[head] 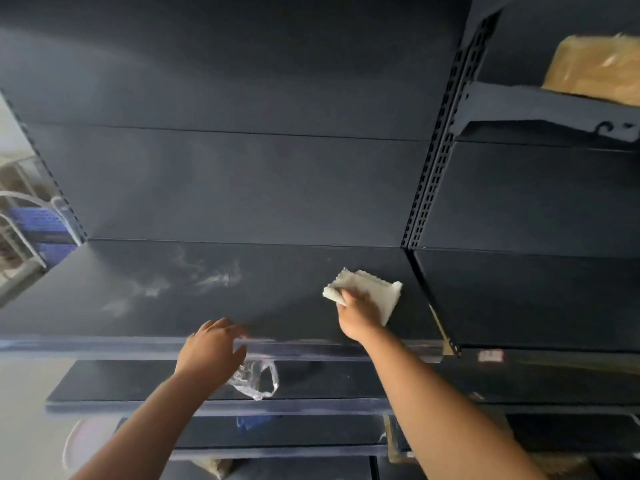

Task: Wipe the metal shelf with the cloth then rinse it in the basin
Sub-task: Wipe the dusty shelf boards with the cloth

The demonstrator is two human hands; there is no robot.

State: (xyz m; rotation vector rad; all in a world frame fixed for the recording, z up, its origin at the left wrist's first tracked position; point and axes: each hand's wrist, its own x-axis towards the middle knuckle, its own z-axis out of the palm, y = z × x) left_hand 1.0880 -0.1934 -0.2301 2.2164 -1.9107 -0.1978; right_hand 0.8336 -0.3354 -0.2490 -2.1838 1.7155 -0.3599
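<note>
Dark metal makes up the shelf (242, 299), a wide flat board with pale dusty smears on its left part and a clear strip along its front lip. The person's right hand (358, 315) lies palm down on a white cloth (375, 289), pressing it flat against the shelf near the board's right end, just beside the slotted upright post (436, 161). The cloth's zigzag edge shows beyond the fingertips, and part of it sticks out to the right of the hand. The left hand (211, 348) rests on the front lip of the same shelf, fingers curled over the edge and holding nothing that can be seen; the two hands are well apart. Below the left hand, a crumpled clear plastic bag (258, 379) lies on the next shelf down. At the upper right, a tan wrapped block (595, 64) sits on a higher shelf in the neighbouring bay. Past the left end of the unit, a blue perforated crate (45, 223) is in view. A pale round rim shows at the lower left, too blurred to tell what it is.
</note>
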